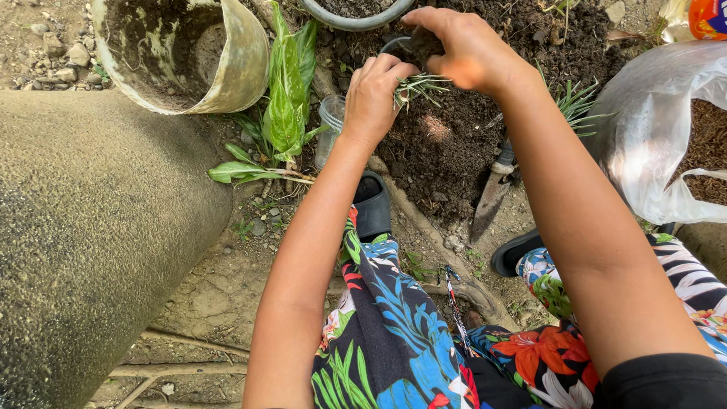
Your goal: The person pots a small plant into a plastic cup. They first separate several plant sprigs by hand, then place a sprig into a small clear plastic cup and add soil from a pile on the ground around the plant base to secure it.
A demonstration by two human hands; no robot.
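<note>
My left hand (373, 95) is closed around the base of a small spiky green plant (419, 88), holding it over a heap of dark soil (447, 144). Just above it, my right hand (463, 47) grips a clump of dark soil against the plant's roots, at the rim of a small black pot (395, 45) that the hands mostly hide. The two hands nearly touch each other.
A garden trowel (492, 189) lies on the soil by my right forearm. A clear plastic cup (329, 125) and a broad-leafed green plant (284, 98) sit to the left. A tipped pale pot (227, 64), a grey pot rim (356, 21), a plastic bag (659, 129) and a large rounded concrete surface (91, 242) surround me.
</note>
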